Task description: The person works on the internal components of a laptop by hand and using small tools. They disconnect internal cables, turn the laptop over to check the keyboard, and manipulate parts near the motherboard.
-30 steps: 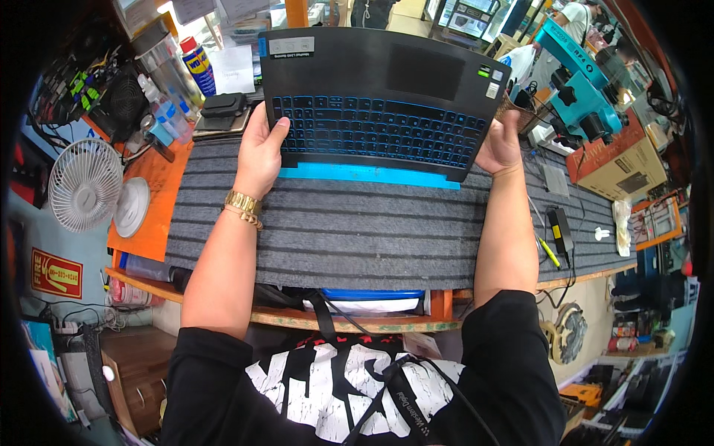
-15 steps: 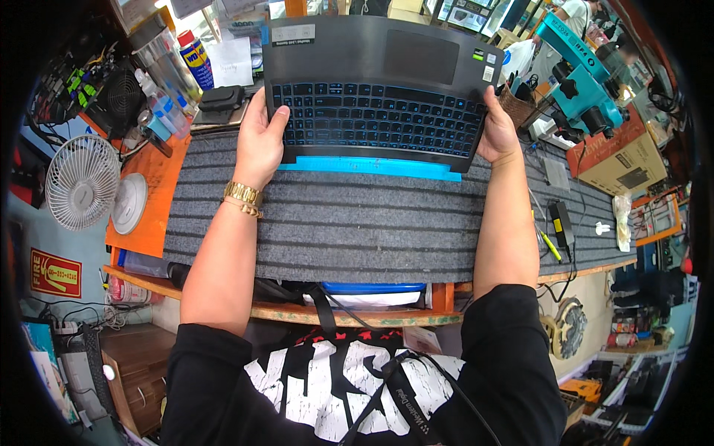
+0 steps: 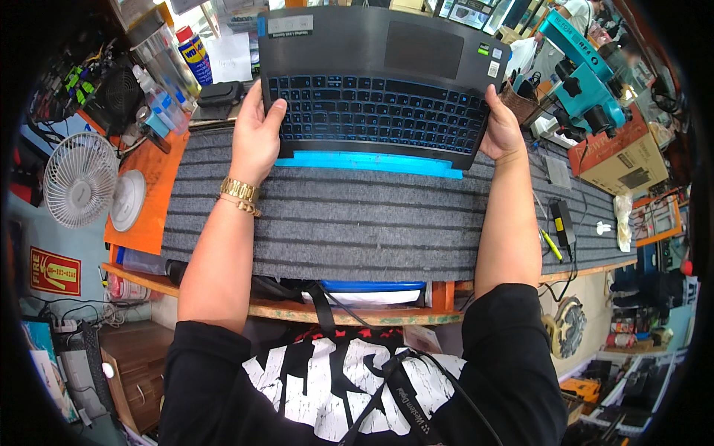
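I hold a black laptop base (image 3: 346, 56) by its two short sides, over the far part of the grey striped mat. Its touchpad (image 3: 422, 49) is at the far side, and its black keyboard (image 3: 379, 111) with blue-edged keys is nearer me. A bright blue strip (image 3: 372, 161) runs along the near edge. No laptop screen shows. My left hand (image 3: 256, 137) grips the left side, thumb on top by the keys. My right hand (image 3: 502, 132) grips the right side, thumb up along the edge. The other fingers of both hands are mostly hidden underneath.
The mat (image 3: 372, 223) covers the bench. A spray can (image 3: 195, 58), bottles and a white fan (image 3: 80, 181) stand left. At right are a teal microscope (image 3: 584, 74), a cardboard box (image 3: 625, 160), a yellow-green pen-like tool (image 3: 551, 245) and a black power adapter (image 3: 562, 223).
The laptop base has shifted slightly left and away from me, with a small change of tilt. Both hands have moved with it and keep their grip.
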`<state>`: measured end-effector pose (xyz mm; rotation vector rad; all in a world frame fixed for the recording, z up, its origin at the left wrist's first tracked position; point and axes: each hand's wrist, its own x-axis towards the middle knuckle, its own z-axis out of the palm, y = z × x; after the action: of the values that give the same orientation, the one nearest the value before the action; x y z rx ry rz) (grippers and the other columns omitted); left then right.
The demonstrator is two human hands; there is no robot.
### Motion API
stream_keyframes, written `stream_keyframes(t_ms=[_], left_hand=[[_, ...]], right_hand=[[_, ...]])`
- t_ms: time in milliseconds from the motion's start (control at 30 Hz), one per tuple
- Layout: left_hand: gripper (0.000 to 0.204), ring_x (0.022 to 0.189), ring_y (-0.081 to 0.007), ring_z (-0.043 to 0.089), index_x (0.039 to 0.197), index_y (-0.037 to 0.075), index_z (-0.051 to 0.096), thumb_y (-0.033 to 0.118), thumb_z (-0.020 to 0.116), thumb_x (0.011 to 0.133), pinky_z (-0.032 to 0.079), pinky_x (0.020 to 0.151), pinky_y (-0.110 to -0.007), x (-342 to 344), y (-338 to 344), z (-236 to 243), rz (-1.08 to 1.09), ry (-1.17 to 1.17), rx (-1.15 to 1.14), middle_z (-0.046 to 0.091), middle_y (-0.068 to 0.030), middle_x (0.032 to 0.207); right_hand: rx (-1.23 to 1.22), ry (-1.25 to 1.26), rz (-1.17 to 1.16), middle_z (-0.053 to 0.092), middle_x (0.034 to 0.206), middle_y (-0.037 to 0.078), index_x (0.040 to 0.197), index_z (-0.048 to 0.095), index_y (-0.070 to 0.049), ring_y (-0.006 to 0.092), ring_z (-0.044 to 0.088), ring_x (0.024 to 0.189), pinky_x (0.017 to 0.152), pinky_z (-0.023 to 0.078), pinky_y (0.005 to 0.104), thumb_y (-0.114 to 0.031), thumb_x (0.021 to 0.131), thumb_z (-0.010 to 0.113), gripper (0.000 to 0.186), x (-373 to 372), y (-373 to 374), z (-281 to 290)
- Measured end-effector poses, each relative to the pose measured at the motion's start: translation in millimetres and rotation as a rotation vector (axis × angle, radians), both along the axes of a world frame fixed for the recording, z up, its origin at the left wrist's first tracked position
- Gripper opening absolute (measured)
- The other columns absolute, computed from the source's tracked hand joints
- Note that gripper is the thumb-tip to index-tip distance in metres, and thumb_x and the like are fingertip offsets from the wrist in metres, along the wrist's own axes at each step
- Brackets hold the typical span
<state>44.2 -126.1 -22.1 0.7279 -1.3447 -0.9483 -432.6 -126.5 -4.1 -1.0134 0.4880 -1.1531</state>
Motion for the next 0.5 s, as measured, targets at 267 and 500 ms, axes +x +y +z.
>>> stream_keyframes(t_ms=[267,500], left_hand=[[0.052,0.151,-0.02,0.064,0.172,-0.006,0.051,0.0,0.062,0.121,0.047,0.131,-0.037,2,-2,-6,0.002,-0.006,0.005,0.068,-0.0141,0.165],[0.052,0.148,-0.0205,0.065,0.171,-0.004,0.052,0.004,0.066,0.121,0.048,0.129,-0.036,-1,-5,-13,0.015,-0.06,0.006,0.07,-0.0136,0.161]], right_hand=[[0.015,0.076,-0.085,0.083,0.141,0.016,0.148,0.073,0.0,0.029,0.083,0.122,0.106,0.069,0.0484,-0.019,0.109,0.086,0.045,10,13,9],[0.156,0.327,-0.292,0.083,0.134,0.014,0.148,0.073,0.001,0.0271,0.083,0.118,0.105,0.069,0.049,0.0,0.102,0.087,0.048,19,14,14]])
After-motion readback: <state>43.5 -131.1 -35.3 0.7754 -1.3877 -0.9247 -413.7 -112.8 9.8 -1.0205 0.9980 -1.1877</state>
